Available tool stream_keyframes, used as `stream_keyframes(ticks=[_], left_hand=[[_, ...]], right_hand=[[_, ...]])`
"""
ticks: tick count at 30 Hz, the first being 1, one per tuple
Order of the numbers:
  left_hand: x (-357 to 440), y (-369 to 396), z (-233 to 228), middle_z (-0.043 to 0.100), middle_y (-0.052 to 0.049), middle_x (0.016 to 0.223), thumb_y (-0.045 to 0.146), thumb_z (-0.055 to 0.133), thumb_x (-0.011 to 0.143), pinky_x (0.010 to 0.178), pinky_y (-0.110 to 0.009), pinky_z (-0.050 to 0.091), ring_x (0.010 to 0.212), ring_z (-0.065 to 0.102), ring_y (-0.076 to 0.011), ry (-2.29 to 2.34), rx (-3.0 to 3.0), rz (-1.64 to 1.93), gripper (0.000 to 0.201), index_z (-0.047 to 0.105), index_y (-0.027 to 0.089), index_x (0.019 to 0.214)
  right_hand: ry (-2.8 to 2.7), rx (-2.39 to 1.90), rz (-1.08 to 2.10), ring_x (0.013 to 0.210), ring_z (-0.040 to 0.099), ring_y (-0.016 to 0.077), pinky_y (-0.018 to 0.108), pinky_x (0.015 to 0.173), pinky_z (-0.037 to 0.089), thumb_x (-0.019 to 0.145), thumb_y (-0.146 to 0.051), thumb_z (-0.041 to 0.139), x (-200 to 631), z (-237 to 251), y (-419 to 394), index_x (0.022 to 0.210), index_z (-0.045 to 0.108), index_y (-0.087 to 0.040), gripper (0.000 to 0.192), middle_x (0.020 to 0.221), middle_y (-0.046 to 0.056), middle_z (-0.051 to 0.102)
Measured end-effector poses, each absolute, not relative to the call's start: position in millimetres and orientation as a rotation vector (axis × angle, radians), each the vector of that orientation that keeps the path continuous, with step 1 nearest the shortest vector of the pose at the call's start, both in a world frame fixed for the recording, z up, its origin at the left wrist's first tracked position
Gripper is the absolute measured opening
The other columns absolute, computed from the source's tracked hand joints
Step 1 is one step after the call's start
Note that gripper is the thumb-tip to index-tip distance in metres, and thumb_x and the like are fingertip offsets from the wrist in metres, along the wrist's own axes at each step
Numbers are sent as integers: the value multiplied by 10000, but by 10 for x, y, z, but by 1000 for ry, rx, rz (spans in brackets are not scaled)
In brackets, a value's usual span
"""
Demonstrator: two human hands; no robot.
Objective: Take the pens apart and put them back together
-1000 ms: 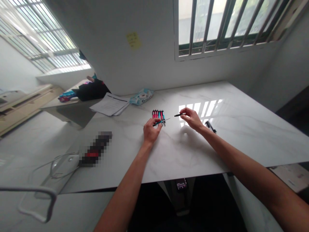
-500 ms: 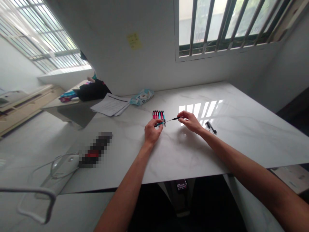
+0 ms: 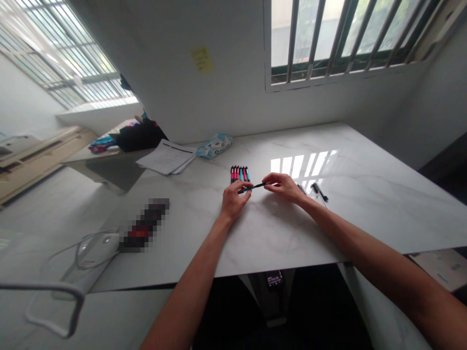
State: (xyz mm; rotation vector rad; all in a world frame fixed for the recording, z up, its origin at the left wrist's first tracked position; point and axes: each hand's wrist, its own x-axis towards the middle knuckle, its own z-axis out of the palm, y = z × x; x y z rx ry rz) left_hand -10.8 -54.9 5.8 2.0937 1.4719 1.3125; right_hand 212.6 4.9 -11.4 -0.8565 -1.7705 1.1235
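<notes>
Between finger and thumb, my left hand [image 3: 232, 201] grips the teal barrel [image 3: 248, 188] of a pen. My right hand [image 3: 285, 187] is closed on a black pen part [image 3: 260, 185] that lines up with the barrel, their ends meeting or nearly so. Fingers cover the outer end of the black part. Just beyond my left hand lies a row of several red and teal pens [image 3: 239, 173], their lower ends partly hidden by that hand. Black pen pieces [image 3: 320, 191] rest on the table beside my right wrist.
Farther back on the white marbled table [image 3: 383, 194] are a wipes packet [image 3: 214, 146] and papers [image 3: 168, 158]. A blurred-out dark object [image 3: 146, 226] and a white device with a cable [image 3: 99, 249] lie at left. Dark clothing [image 3: 140, 137] is heaped behind.
My hands have come closer together. The thin refill that showed between the two pen parts is now covered, and the black part has moved left toward the teal barrel.
</notes>
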Motion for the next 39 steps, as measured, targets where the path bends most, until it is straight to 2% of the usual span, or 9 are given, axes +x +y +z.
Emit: stream_keyframes(ticks=[10, 16, 20, 21, 25, 28, 32, 35, 39], left_hand=[[-125, -539, 31, 769, -33, 981, 139, 703, 848, 805, -311, 594, 841, 692, -173, 1448, 2117, 1269, 183, 786, 231, 983], [-124, -524, 15, 781, -32, 975, 135, 721, 843, 836, -331, 610, 856, 710, -182, 1429, 2167, 1264, 183, 788, 234, 981], [-116, -530, 24, 775, -24, 964, 138, 719, 849, 834, -325, 608, 826, 699, -171, 1449, 2158, 1270, 187, 790, 241, 987], [-116, -531, 25, 773, -23, 966, 138, 718, 850, 829, -321, 607, 826, 698, -169, 1446, 2154, 1271, 187, 791, 241, 988], [-111, -535, 26, 775, -26, 980, 144, 714, 851, 816, -310, 610, 839, 701, -169, 1429, 2139, 1265, 177, 791, 238, 980], [-100, -544, 36, 774, -29, 988, 156, 707, 859, 830, -315, 613, 841, 701, -167, 1420, 2133, 1267, 172, 790, 237, 985], [-83, -556, 58, 769, -33, 997, 156, 705, 854, 827, -317, 617, 857, 701, -170, 1404, 2119, 1277, 172, 792, 236, 979], [-79, -556, 63, 768, -34, 994, 162, 710, 854, 839, -323, 621, 861, 705, -170, 1396, 2122, 1269, 172, 793, 238, 984], [-87, -547, 46, 773, -32, 994, 175, 716, 859, 826, -315, 622, 859, 710, -169, 1387, 2113, 1256, 165, 797, 240, 988]], right_hand=[[-1836, -885, 1090, 837, 731, 195, 309, 783, 572, 831, -375, 754, 2146, -33, 20, 980, 798, -201, 234, 949, 57, 803], [-2024, -1074, 933, 582, 582, 140, 265, 576, 408, 953, -546, 615, 2190, 33, -14, 805, 799, -176, 439, 661, 37, 729], [-1990, -927, 1031, 700, 654, 154, 255, 648, 473, 906, -505, 694, 2206, 45, -23, 1153, 748, -193, 401, 836, 39, 771], [-1974, -882, 1048, 748, 672, 162, 258, 676, 492, 885, -481, 718, 2208, 45, -19, 1175, 732, -196, 407, 895, 46, 776], [-2004, -911, 997, 704, 636, 157, 261, 644, 467, 918, -481, 657, 2220, 44, 7, 933, 763, -173, 326, 825, 57, 757], [-2027, -953, 981, 629, 587, 137, 257, 593, 417, 904, -512, 671, 2223, 46, 12, 1003, 767, -176, 364, 806, 44, 748], [-2055, -986, 942, 588, 553, 131, 261, 575, 385, 932, -535, 627, 2208, 39, -5, 883, 762, -177, 386, 723, 29, 712], [-2038, -970, 927, 591, 556, 130, 258, 570, 386, 914, -539, 651, 2195, 35, -17, 942, 758, -182, 374, 782, 32, 732], [-2063, -990, 937, 579, 547, 130, 257, 575, 379, 937, -512, 622, 2198, 36, -15, 911, 757, -173, 366, 702, 23, 710]])
